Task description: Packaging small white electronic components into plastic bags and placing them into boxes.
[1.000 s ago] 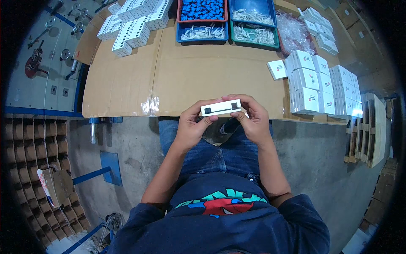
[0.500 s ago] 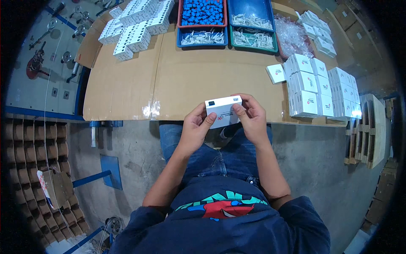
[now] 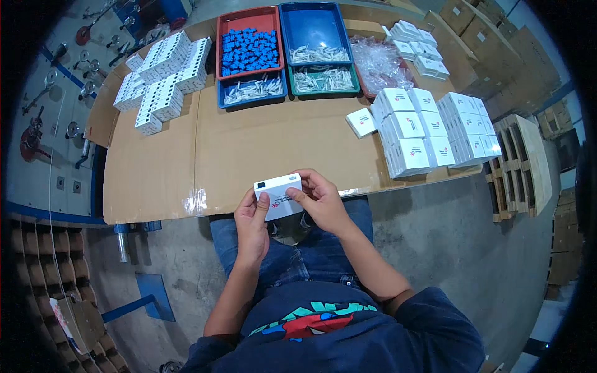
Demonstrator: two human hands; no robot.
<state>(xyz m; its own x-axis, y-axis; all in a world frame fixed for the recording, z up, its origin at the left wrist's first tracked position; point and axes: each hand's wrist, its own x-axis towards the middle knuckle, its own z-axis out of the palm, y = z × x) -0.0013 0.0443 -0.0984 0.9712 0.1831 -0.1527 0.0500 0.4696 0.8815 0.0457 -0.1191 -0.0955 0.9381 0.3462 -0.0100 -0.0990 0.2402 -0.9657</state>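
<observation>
I hold a small white carton [image 3: 278, 194] with both hands just over the near edge of the cardboard-covered table [image 3: 249, 143]. My left hand [image 3: 252, 224] grips its lower left side, thumb on the face. My right hand [image 3: 320, 202] grips the right side, thumb pressed on the front. The box's broad face with a small red mark is turned toward me.
Stacks of closed white cartons [image 3: 429, 133] stand at the right. Open white cartons [image 3: 163, 81] are piled at the far left. Trays at the back hold blue parts [image 3: 249, 46] and white parts [image 3: 322, 78]. A wooden pallet [image 3: 522, 165] lies right of the table.
The carton has been turned from showing its narrow edge to showing its broad face, and my hands have shifted slightly along it.
</observation>
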